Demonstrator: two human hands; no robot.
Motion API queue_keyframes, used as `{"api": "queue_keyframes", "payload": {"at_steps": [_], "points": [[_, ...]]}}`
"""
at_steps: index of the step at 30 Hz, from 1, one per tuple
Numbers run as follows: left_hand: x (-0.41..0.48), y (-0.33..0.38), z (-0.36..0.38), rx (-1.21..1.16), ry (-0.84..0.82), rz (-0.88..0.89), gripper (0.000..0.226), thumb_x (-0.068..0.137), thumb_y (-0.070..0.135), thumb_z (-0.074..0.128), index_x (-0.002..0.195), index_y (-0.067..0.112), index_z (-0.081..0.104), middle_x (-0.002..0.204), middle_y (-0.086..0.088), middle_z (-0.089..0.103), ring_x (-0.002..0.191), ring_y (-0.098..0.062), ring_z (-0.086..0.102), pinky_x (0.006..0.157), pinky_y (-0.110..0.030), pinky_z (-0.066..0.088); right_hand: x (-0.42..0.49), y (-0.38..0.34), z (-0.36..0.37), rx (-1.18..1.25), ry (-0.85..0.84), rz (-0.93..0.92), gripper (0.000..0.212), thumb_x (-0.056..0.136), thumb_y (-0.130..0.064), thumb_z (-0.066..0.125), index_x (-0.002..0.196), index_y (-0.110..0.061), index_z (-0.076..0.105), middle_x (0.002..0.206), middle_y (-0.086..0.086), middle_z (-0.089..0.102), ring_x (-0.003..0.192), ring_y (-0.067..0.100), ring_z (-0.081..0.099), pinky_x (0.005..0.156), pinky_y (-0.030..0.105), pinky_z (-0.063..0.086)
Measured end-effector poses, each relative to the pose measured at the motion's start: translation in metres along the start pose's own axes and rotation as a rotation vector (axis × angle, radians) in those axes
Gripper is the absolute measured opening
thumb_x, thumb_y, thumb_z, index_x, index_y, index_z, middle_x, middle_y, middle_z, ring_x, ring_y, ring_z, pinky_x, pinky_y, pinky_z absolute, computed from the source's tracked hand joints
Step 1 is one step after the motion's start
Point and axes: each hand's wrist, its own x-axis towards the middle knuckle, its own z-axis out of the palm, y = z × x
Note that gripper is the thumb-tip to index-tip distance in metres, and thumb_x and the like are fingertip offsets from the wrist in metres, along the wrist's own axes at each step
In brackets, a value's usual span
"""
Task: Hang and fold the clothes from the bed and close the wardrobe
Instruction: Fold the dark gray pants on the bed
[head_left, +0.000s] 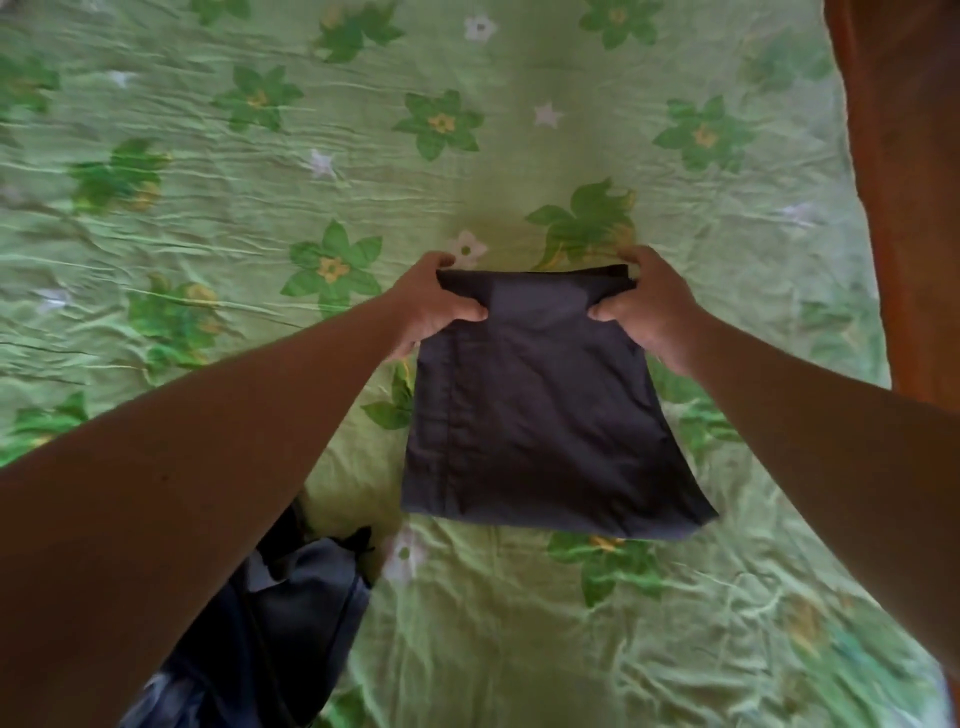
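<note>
A dark grey folded garment (540, 415) hangs over the bed, held up by its far edge. My left hand (434, 306) grips its far left corner, thumb on top of the cloth. At the far right corner my right hand (647, 312) grips the same edge the same way. The near edge of the garment droops toward the green flowered bedsheet (208, 208). Whether that near edge touches the sheet I cannot tell.
A heap of dark blue-grey clothes (291, 618) lies at the bed's near left, partly under my left forearm. A brown wooden bed frame (904, 182) runs along the right side. Wrinkled sheet spreads across the far and left parts.
</note>
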Motion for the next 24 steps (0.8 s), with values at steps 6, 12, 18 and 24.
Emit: {"api": "queue_keyframes", "payload": {"at_steps": [6, 12, 18, 24], "points": [[-0.040, 0.012, -0.013, 0.053, 0.043, 0.165, 0.050, 0.074, 0.010, 0.085, 0.118, 0.014, 0.064, 0.106, -0.006, 0.070, 0.094, -0.020, 0.066, 0.080, -0.031, 0.056, -0.032, -0.019, -0.030, -0.019, -0.059, -0.066, 0.024, 0.064, -0.008, 0.084, 0.074, -0.019, 0.065, 0.071, -0.002, 0.065, 0.072, 0.021, 0.063, 0.056, 0.025, 0.043], [-0.092, 0.095, -0.054, 0.274, 0.248, 0.480, 0.030, 0.071, 0.020, 0.085, 0.089, 0.021, 0.062, 0.081, 0.004, 0.061, 0.077, -0.015, 0.056, 0.061, -0.022, 0.039, -0.076, -0.081, -0.097, -0.273, 0.271, -0.536, 0.024, 0.076, -0.017, 0.076, 0.093, -0.016, 0.059, 0.082, 0.002, 0.060, 0.076, 0.023, 0.053, 0.062, 0.033, 0.036], [-0.163, 0.070, -0.053, 0.619, 0.214, 0.740, 0.038, 0.066, 0.007, 0.075, 0.101, 0.016, 0.061, 0.101, -0.004, 0.063, 0.094, -0.029, 0.060, 0.076, -0.035, 0.049, -0.153, -0.057, -0.103, -0.578, 0.243, -0.872, 0.046, 0.064, -0.008, 0.077, 0.107, -0.013, 0.062, 0.099, 0.011, 0.061, 0.090, 0.037, 0.060, 0.071, 0.042, 0.053], [-0.229, -0.089, 0.013, 1.108, -0.152, 0.523, 0.055, 0.087, 0.040, 0.060, 0.138, 0.018, 0.052, 0.144, -0.006, 0.047, 0.132, -0.030, 0.046, 0.098, -0.043, 0.047, -0.243, 0.077, -0.006, -0.992, -0.234, -0.539, 0.071, 0.081, -0.053, 0.063, 0.143, -0.021, 0.048, 0.133, 0.010, 0.051, 0.123, 0.034, 0.053, 0.100, 0.045, 0.046]]}}
